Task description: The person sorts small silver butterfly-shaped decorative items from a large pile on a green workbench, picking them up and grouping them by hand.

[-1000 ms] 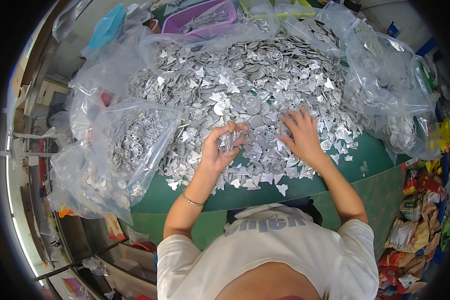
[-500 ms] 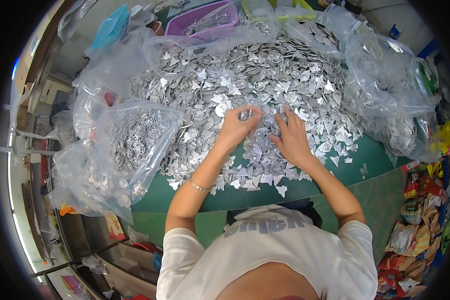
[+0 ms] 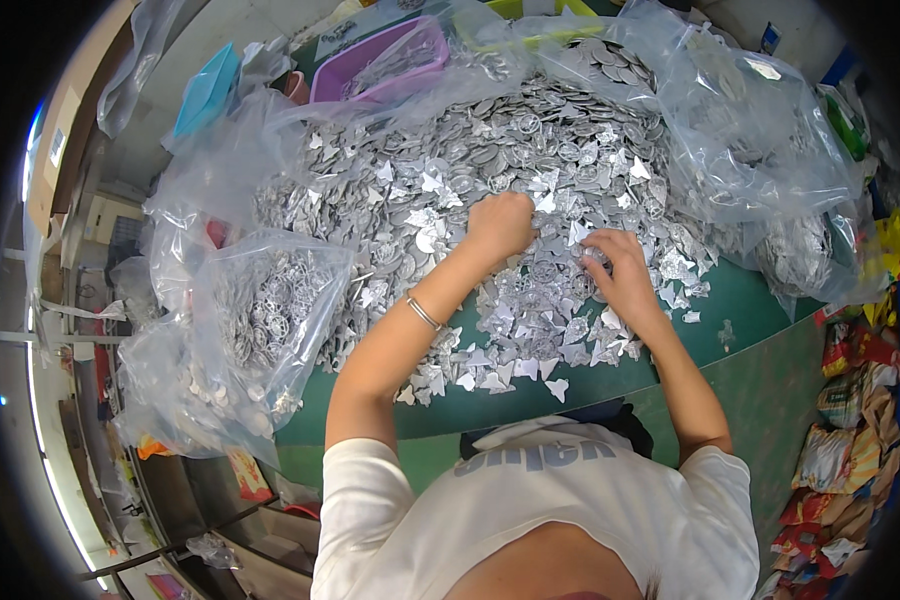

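Note:
A wide heap of small flat silver metal pieces (image 3: 560,335), some star- or bird-shaped and some round, covers the green table (image 3: 410,412). My left hand (image 3: 502,225) is closed over the middle of the heap, its back up. Its fingers hide what is in it; round metal pieces showed in it a moment ago. To its right, my right hand (image 3: 625,272) rests low over the pieces, thumb and curved fingers apart. A bright silver piece (image 3: 577,232) lies right by its fingertips.
Clear plastic bags with metal pieces lie at the left (image 3: 280,310) and right (image 3: 750,150). Behind the heap stand a purple bin (image 3: 345,75) and a yellow-green bin (image 3: 505,10); a blue tray (image 3: 208,92) leans at the far left. Colourful packages (image 3: 830,455) are stacked beyond the right edge.
My left hand has turned over, closed and moved slightly right. My right hand has shifted right and down, its fingers curling in. The view has tilted a little.

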Tool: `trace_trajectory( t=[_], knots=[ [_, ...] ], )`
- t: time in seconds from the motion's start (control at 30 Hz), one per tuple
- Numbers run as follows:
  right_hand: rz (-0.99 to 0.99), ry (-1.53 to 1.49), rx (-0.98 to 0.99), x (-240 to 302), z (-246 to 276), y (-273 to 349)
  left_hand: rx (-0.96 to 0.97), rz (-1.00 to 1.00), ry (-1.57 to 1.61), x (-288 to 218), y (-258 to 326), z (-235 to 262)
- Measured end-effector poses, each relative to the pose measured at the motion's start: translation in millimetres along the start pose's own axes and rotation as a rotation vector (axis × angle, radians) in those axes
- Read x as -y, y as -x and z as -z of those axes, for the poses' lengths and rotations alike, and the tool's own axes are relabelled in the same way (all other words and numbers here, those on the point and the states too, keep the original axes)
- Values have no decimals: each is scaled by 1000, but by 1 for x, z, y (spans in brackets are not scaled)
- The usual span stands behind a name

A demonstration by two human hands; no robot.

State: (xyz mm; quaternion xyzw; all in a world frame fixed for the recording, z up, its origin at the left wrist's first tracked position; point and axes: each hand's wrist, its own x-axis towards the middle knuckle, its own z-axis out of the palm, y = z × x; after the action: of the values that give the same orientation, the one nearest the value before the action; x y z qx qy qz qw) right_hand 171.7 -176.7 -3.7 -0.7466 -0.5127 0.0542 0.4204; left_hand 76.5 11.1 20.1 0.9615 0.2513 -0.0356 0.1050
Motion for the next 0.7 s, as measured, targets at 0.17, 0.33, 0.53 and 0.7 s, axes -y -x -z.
trace_trajectory(
  t=[0.17,0.33,0.53,0.7],
  knots=[
    [3,29,-66,-13,11,-3,-136,-28,14,-14,13,0],
    [-55,-51,-56,-10,24,2,-297,-30,321,4,34,17],
    [-552,-1184,118,28,-5,12,179,102,1097,-13,74,23],
    [-598,-1101,254,20,-4,26,270,144,1268,-21,87,10]
  ],
)
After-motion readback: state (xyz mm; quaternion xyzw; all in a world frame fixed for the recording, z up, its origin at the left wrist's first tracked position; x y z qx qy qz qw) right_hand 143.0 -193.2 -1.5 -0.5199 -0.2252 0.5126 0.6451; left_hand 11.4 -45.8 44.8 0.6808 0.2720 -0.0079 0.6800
